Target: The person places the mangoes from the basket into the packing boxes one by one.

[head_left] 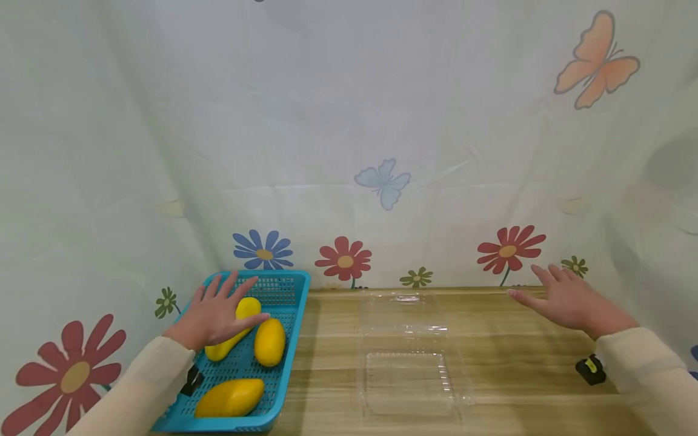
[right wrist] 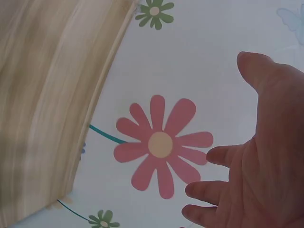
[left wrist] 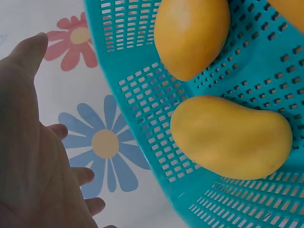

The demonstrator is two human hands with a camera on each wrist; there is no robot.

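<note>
My left hand (head_left: 214, 316) hovers over a blue plastic basket (head_left: 295, 354) with its fingers spread and nothing in its grasp. Three yellow mangoes lie in the basket: one mango (head_left: 248, 307) partly hidden behind the hand, a rounder mango (head_left: 270, 343) beside the thumb, and another mango (head_left: 231, 398) at the near end. In the left wrist view a mango (left wrist: 230, 137) rests near the slotted basket wall. Over the table's right side my right hand (head_left: 569, 304) is held up, fingers extended, holding nothing. Between the hands sits a clear plastic clamshell box (head_left: 406, 381), its lid (head_left: 403, 312) folded back.
The wood-grain table (head_left: 518, 363) meets a pale curtain (head_left: 305, 121) printed with flowers and butterflies at its back edge. The same curtain material encloses both sides. A black strap piece (head_left: 591, 369) shows below the right sleeve (head_left: 638, 363).
</note>
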